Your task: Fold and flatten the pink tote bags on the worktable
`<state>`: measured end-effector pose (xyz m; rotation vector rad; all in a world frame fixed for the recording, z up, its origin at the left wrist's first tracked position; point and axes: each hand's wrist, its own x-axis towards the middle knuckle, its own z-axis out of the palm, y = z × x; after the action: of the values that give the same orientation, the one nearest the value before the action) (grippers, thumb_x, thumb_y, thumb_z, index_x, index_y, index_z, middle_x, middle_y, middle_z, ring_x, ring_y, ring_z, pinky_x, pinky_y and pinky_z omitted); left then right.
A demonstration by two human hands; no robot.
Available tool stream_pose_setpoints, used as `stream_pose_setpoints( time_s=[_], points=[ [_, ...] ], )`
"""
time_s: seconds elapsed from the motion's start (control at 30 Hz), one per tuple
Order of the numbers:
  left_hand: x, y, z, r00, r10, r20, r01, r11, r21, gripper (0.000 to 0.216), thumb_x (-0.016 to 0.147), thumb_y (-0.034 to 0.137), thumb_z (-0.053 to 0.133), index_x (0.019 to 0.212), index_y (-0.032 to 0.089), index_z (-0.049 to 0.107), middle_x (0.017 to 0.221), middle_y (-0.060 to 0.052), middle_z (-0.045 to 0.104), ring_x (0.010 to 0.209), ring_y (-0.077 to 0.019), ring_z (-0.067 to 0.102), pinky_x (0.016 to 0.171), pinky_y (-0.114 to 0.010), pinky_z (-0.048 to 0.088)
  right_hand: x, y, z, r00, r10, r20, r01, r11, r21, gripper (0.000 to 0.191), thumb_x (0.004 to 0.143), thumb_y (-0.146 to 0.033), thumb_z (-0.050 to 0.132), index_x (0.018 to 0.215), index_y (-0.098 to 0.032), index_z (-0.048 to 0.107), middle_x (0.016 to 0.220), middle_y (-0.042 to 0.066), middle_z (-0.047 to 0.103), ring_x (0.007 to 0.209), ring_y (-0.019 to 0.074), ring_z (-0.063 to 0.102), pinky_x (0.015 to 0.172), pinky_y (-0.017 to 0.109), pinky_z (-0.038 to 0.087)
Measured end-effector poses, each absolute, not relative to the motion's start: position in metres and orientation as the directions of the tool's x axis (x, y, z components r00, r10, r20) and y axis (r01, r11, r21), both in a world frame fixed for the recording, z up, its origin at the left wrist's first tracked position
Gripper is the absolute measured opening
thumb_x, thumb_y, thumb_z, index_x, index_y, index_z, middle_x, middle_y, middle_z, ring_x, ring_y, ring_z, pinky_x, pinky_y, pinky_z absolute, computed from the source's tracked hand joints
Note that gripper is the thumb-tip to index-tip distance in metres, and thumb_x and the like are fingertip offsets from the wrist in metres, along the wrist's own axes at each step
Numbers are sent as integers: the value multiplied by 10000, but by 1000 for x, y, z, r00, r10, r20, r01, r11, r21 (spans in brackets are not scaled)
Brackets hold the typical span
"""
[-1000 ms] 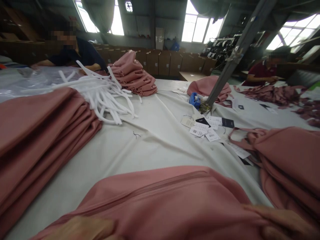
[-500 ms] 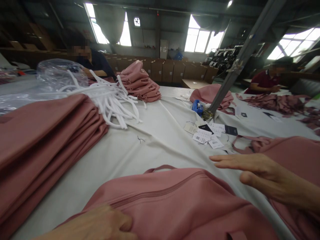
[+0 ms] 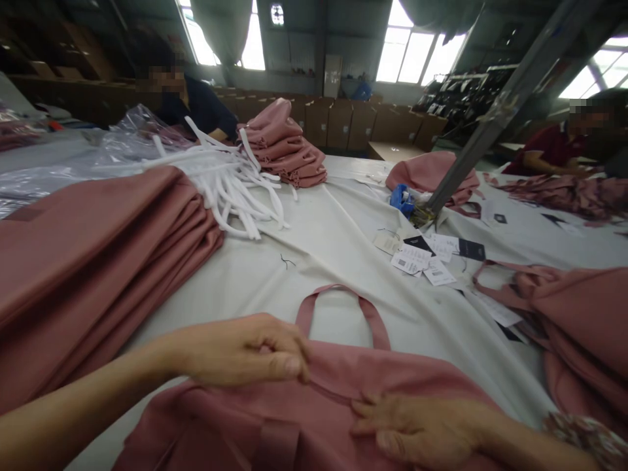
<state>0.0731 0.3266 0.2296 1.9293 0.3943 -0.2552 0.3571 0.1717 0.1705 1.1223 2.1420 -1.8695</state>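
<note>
Pink fabric bag (image 3: 304, 418) lying flat on the white table cover (image 3: 314, 261) at the near edge, its loop handle (image 3: 343, 311) spread out on the far side. Left hand (image 3: 240, 350): fingers closed together, pinching the cloth at the bag's upper edge just beside the handle's left root, apparently to keep that edge taut. Right hand (image 3: 417, 425): open, fingers apart, pressed palm-down on the bag's face to the right, apparently to hold the cloth flat and still; it grips nothing. Left of the bag, a tall stack of folded pink cloth (image 3: 88, 261) lies close by; beyond it, a bundle of white straps (image 3: 230, 186) and clear plastic wrap (image 3: 132, 131). A smaller folded pink pile (image 3: 284, 147) sits at the far middle. Paper tags (image 3: 422, 255) are scattered right of centre, near the foot of a slanted metal pole (image 3: 490, 111), with a blue item (image 3: 401, 198) beside it. On the right, more pink bags (image 3: 574, 314) lie heaped within reach. Two other people work at the far left (image 3: 196, 104) and far right (image 3: 554, 147) of the table.

Change from half a second earlier: the right hand, then stretched out over the cover toward the tags, now rests on the bag; the left hand has moved from the near edge up to the bag's top; the handle, then barely showing, now lies fully exposed.
</note>
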Motion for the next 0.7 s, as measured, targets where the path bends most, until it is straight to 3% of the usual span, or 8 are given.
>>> stream_pose_setpoints(
  time_s=[0.07,0.2,0.27,0.33,0.47,0.57,0.63,0.7],
  points=[
    [87,334,203,889,-11,-458,439,-266,858,405,942,471,420,1108,217,688,1074,-27,675,958,-200,590,888,-271,441,362,171,170,-699,497,-514,563,-61,-824,579,1006,-571,249,1436,-218,407,1473,68,379,1395,214,264,1187,391,172],
    [62,333,112,759,15,-651,651,9,759,408,782,559,579,870,187,719,785,-9,669,730,-169,555,742,-273,457,396,153,139,-394,723,-567,564,-297,-770,697,1005,-570,113,1203,-174,650,1212,89,637,1129,245,582,1054,397,402],
    [41,336,81,718,31,-696,692,76,717,455,711,599,604,842,176,709,717,-16,648,658,-157,530,662,-272,451,413,141,117,-229,782,-579,580,-368,-727,695,995,-596,179,967,-149,711,974,85,706,901,258,649,857,385,495],
    [27,344,68,691,55,-721,718,62,693,480,650,609,631,818,165,705,680,-23,635,606,-153,514,611,-274,437,424,132,100,-152,799,-582,631,-375,-679,603,973,-598,319,748,-164,673,746,42,683,698,232,622,630,328,462],
    [32,364,88,690,244,-682,718,-107,688,388,677,541,633,742,163,692,646,-18,599,624,-170,508,627,-279,408,429,142,91,-61,926,-372,796,-180,-578,414,972,-462,417,761,-192,649,707,11,651,661,210,597,593,307,401],
    [62,372,109,768,476,-428,632,-456,626,363,761,505,600,936,196,672,868,-35,645,798,-209,563,741,-292,417,424,172,95,-39,997,-74,863,-4,-505,291,976,-373,417,980,-202,653,899,51,668,812,229,618,746,349,455],
    [85,372,112,796,429,-426,605,-587,539,426,783,549,571,1036,213,634,1012,-61,651,884,-241,590,763,-310,429,419,196,96,-96,995,7,885,89,-457,253,967,-322,433,1069,-197,628,986,83,643,887,244,606,805,376,474],
    [101,364,111,747,319,-583,632,-615,472,475,740,588,601,1020,205,623,1023,-93,665,879,-280,613,691,-317,430,414,220,95,-183,983,0,890,166,-426,254,939,-260,474,1152,-192,595,1091,108,608,983,259,583,875,402,482]
  ],
)
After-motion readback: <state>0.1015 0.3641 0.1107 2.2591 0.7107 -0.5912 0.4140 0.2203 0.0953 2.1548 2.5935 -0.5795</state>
